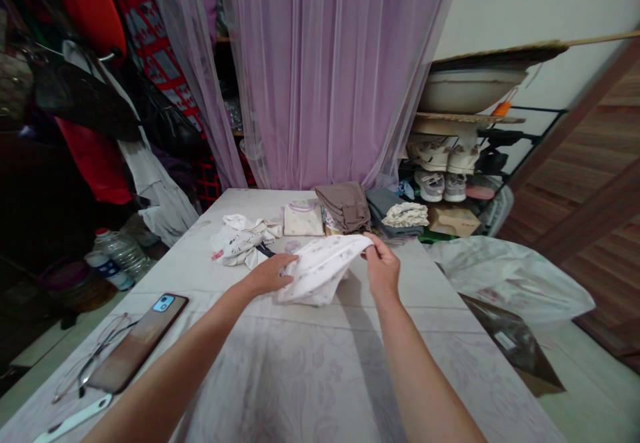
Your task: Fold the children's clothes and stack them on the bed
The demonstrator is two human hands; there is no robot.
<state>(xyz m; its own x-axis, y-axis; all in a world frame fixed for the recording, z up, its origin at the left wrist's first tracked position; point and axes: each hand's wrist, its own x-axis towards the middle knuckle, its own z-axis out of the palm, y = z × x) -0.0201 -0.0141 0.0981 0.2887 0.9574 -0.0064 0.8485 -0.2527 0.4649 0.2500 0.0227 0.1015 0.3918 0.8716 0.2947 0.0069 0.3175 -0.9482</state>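
Between my two hands is a small white printed garment (323,269), its exact kind unclear, partly lifted off the table. My left hand (270,274) grips its left edge, thumb on top and the other fingers partly hidden. At the upper right corner, my right hand (383,266) pinches the cloth and holds it stretched. Just beyond lies a folded cream garment with a lilac neckline (303,219). Beside that sit folded brown trousers (345,206). A crumpled white printed garment (243,239) rests to the left, near my left hand.
At the table's left edge lie a phone (143,343), eyeglasses (95,353) and a pale-handled tool (75,419). Dark folded cloth (387,206) with a cream scrunched piece (406,215) sits at the back right. A plastic bag (515,276) stands right of the table.
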